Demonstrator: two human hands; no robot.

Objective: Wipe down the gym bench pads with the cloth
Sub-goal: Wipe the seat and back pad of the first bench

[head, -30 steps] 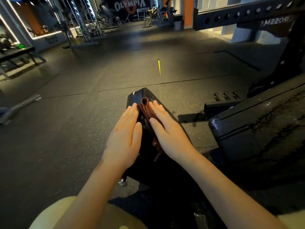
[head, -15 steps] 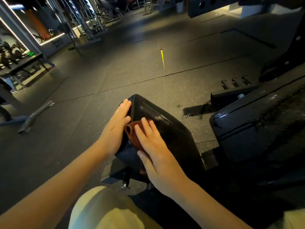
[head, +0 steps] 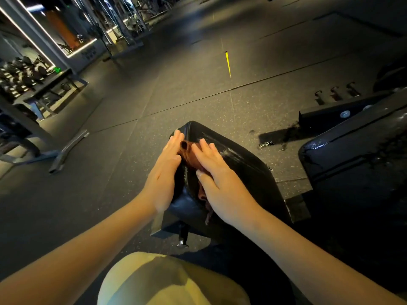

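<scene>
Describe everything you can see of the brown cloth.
The cloth is reddish-brown, soft and bunched into folds, one fold forming a small loop at its far end. It lies along the left edge of the black bench pad, near the far corner. The right hand presses flat on it, hiding most; a ragged end shows below the palm. The left hand lies flat beside it.

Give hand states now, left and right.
Left hand: open, flat against the side of the seat pad.
Right hand: open, straight fingers pressing the brown cloth onto the pad.
</scene>
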